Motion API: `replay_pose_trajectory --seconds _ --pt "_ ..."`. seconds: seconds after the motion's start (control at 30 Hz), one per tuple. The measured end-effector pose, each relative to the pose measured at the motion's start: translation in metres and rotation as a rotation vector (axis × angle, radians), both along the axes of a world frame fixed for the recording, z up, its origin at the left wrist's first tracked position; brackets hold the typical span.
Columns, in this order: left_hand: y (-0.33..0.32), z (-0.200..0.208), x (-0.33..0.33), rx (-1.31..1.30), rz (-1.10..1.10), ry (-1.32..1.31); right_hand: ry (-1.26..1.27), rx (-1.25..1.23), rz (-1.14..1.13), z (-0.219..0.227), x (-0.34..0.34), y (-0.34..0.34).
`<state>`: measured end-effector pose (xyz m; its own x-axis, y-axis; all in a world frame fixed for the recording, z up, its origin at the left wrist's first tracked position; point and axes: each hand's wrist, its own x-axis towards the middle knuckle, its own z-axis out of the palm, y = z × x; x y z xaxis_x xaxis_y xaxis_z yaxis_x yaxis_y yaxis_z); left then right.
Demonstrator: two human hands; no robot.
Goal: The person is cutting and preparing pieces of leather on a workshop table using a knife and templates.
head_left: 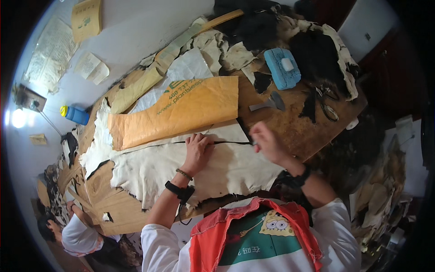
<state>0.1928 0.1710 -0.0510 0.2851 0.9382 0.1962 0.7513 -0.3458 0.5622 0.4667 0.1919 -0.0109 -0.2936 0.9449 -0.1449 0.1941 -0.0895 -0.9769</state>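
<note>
A pale hide (226, 167) lies skin side up across the wooden table, dark fur showing at its ragged edges. A dark slit runs through it, between the near part and a strip beside the brown paper pattern (204, 102). My left hand (198, 150) presses on the hide at this slit, fingers spread and lowered onto it. Over the slit's right end is my right hand (268, 144), its fingers curled closed. Whatever it may hold is too small or hidden to make out. The pattern rests on the far part of the hide.
Past the pattern lie a wide-bladed metal tool (269, 102), a blue block (282, 68) with a white piece on it, scissors (330, 109) and dark fur scraps (308, 109). A blue bottle (74, 115) stands at left. Another person (81, 233) sits at lower left.
</note>
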Motion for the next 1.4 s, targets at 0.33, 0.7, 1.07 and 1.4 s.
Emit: replay_pose_trajectory --seconds 0.33,0.7,1.07,1.4 --pt "0.003 0.007 0.011 0.009 0.088 0.077 -0.836 0.396 0.228 -0.022 -0.041 0.003" --pt "0.007 -0.003 0.01 0.013 -0.085 -0.2 -0.658 0.485 0.233 -0.028 -0.058 0.006" --pt "0.016 0.004 0.012 -0.102 -0.026 -0.221 -0.536 0.311 0.222 -0.049 -0.057 0.025" --pt "0.016 -0.015 0.013 -0.015 0.009 -0.273 -0.61 0.623 0.167 -0.036 -0.06 0.016"
